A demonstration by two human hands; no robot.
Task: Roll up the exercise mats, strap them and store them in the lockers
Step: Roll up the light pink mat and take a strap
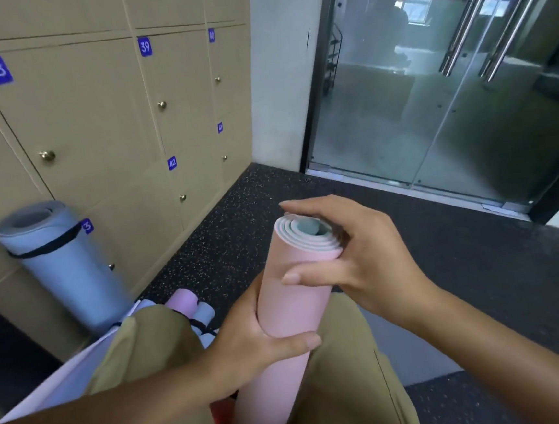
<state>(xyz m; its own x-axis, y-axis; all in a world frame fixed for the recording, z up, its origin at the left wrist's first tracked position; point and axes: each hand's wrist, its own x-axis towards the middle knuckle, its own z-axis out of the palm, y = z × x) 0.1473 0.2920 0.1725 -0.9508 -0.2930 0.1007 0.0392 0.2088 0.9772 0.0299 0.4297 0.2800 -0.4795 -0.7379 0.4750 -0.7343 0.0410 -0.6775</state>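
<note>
A rolled pink mat with a pale green inner side stands upright between my knees. My left hand grips it round the middle. My right hand curls over its top end, thumb across the front and fingers over the spiral. A light blue rolled mat with a black strap round it leans against the tan lockers. Several smaller rolled mats, pink and blue, lie on the floor behind my left knee.
The locker doors are closed, with purple number tags 38 to 42 and brass knobs. A glass door with steel handles stands to the right. The floor is dark speckled rubber. A white sheet or mat lies under my left leg.
</note>
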